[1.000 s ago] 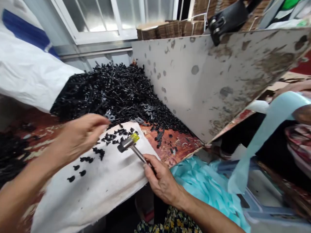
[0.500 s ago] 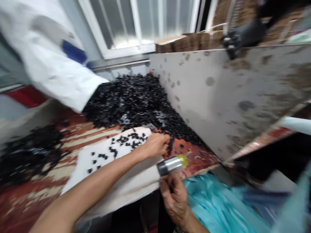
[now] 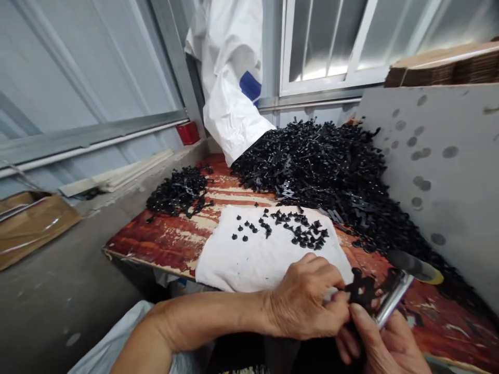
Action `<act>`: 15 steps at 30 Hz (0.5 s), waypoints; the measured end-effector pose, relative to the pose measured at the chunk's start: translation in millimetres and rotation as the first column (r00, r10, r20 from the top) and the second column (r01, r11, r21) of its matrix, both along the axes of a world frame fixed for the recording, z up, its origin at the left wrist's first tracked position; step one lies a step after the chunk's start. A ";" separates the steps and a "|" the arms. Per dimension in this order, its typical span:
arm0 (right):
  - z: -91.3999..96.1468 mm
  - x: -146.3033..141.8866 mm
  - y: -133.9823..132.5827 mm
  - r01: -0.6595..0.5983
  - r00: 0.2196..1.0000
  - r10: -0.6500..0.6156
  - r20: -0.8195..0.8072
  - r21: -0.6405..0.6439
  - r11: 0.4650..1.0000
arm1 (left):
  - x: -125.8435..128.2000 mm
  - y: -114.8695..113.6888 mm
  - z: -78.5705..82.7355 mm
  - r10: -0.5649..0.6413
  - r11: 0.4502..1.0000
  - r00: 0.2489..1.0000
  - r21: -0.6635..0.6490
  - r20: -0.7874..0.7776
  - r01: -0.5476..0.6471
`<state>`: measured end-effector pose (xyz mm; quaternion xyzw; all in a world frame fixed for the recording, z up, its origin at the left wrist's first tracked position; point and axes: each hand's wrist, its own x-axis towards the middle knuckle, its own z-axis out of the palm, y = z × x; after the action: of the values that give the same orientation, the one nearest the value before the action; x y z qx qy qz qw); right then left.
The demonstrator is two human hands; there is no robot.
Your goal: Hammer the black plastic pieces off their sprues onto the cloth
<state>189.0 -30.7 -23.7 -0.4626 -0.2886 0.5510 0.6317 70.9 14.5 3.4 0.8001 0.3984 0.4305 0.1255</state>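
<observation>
My left hand (image 3: 307, 301) is closed, pinching a black plastic piece (image 3: 362, 290) at the near edge of the table. My right hand (image 3: 380, 343) sits just below it, its fingers wrapped round the metal handle of a small hammer (image 3: 405, 275) with a yellow-tipped head, and its thumb touches the same black piece. Both hands meet beside a white cloth (image 3: 257, 254) scattered with several small black parts (image 3: 300, 231).
A large heap of black plastic pieces (image 3: 323, 161) fills the back of the worn red table (image 3: 163, 239), with a smaller heap (image 3: 179, 189) at the left. A spotted grey board (image 3: 448, 176) walls the right side. A white sack (image 3: 230, 78) hangs by the window. Cardboard (image 3: 31, 223) lies on the floor.
The view has swung left. My left hand has drawn back from the heap's edge with a black piece and met my right hand, which still holds the hammer.
</observation>
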 end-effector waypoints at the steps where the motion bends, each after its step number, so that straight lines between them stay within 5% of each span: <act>1: -2.1 -1.2 0.7 -0.025 1.000 0.025 0.003 0.002 1.000 | -7.3 -0.5 -0.5 0.022 1.000 1.000 0.007 0.021 -0.023; 4: -8.4 -3.4 1.7 -0.090 0.994 0.086 0.074 0.042 0.995 | -28.9 -1.8 1.7 0.117 0.990 0.988 -0.090 0.104 -0.108; 8: -6.7 -7.8 2.4 -0.048 0.896 -0.070 0.438 0.254 0.966 | -47.1 -11.2 5.5 0.319 0.883 0.931 -0.414 0.178 -0.223; 12: 0.4 -14.8 5.3 -0.115 0.662 -0.358 0.658 0.562 0.819 | -46.9 -31.0 9.3 0.222 0.744 0.906 -0.664 0.359 0.081; 15: 0.4 -22.4 5.0 -0.212 0.619 -0.409 0.671 0.644 0.735 | -37.2 -43.6 8.8 0.220 0.731 0.824 -0.648 0.522 0.215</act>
<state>166.6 -25.6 -23.3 -0.4105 -0.6816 0.1132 0.5951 33.7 -29.1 12.2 0.5311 0.4732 0.4710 0.5217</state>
